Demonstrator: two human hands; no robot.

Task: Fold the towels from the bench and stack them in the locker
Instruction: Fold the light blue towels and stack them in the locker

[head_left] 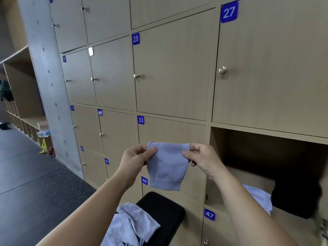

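The towel (167, 167), pale blue, hangs in mid-air in front of the closed door marked "33" (141, 120), above the bench (163, 210). The left hand (136, 157) pinches its upper left corner between thumb and curled fingers; the right hand (202, 157) pinches the upper right corner likewise. Judged step: folding, with the cloth stretched flat for the fold. The next move calls for bringing the two corners together evenly, then placing the towel in the open locker (239, 144), where a pale cloth (257, 196) lies beside a dark object (296, 197). Unfolded towels (129, 226) lie crumpled on the bench. Readable door labels: "27" (229, 12), "28" (135, 39), "47" (209, 214), "48" (144, 181), "49" (106, 161).
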